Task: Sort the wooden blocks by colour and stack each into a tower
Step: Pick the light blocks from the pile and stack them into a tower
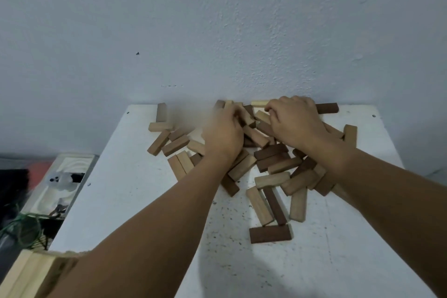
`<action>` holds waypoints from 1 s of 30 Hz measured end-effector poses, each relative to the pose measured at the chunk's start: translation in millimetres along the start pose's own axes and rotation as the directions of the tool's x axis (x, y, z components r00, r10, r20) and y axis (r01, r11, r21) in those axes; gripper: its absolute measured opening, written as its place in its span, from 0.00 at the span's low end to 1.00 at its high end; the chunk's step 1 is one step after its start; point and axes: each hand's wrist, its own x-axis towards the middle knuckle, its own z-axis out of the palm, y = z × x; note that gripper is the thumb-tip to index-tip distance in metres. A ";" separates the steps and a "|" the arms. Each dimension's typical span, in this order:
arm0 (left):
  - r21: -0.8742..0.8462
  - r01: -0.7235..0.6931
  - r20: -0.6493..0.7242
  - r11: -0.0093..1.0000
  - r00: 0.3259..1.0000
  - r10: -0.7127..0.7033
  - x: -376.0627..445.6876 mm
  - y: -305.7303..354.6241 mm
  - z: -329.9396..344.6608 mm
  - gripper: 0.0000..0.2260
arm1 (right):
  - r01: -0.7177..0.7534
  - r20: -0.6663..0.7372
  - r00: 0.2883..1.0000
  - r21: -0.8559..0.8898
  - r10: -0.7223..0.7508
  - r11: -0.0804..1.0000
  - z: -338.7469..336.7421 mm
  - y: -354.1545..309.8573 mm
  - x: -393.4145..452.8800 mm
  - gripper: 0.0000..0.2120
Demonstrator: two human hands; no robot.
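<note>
The wooden blocks (263, 164) are all in one loose mixed heap on the far half of the white table (135, 201), running up to the wall (217, 19); no tower exists, no colour group is separated, so by my read you're at the very start: sorting and all stacking remain. Shades look like three: pale, mid-brown, dark brown, though pale versus mid is hard to split in this light. Count is rough because blocks overlap and your arms cover part of the heap: about thirty-five to forty visible, of which roughly eight to ten dark, the rest pale or mid. Clear outliers: a dark block (270, 234) lying flat nearest you, another dark one (326, 107) against the wall at the back right, and a mid-brown one (161, 112) at the back left, apart from the heap. Your left hand (223, 134) is motion-blurred, fingers curled down into the back of the pile; can't tell whether it actually has a block. Your right hand (294, 120) is knuckles-up with fingers bent onto the blocks at the back; any grip is hidden under the hand, so can't tell either. Bottom left, a pale wooden box (31, 273) sits at the table edge, one of it, partly cut off.
</note>
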 end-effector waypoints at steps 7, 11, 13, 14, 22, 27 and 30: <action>0.325 0.183 0.057 0.928 0.976 -0.212 15.8 -1.5 -9.9 0.13 | -0.001 0.194 0.981 -0.029 0.006 1.000 -10.6 0.1 7.0 0.33; 0.317 0.164 0.037 0.934 0.982 -0.184 17.0 -5.1 -12.6 0.11 | -0.003 0.130 0.991 -0.019 0.006 1.000 -10.2 -4.4 6.0 0.21; 0.272 0.191 0.030 0.943 0.978 -0.206 17.7 -5.1 -14.9 0.11 | -0.006 0.100 0.995 0.069 -0.001 0.998 -9.2 -1.5 10.4 0.16; 0.251 0.208 0.030 0.946 0.975 -0.222 18.7 -5.0 -15.7 0.12 | -0.026 0.119 0.993 0.102 0.014 0.994 -10.3 0.3 12.4 0.18; 0.274 0.247 0.067 0.930 0.959 -0.274 37.0 -5.3 -17.9 0.12 | -0.083 0.061 0.995 -0.008 0.083 0.997 -8.0 12.5 18.8 0.08; 0.149 0.385 0.091 0.911 0.912 -0.401 46.9 -7.6 -12.9 0.10 | -0.005 0.053 0.999 0.206 -0.006 0.979 -10.3 7.9 25.7 0.15; 0.109 0.406 0.110 0.907 0.902 -0.417 48.5 -8.4 -13.5 0.08 | -0.005 0.134 0.991 0.097 -0.008 0.995 -7.0 3.5 35.5 0.13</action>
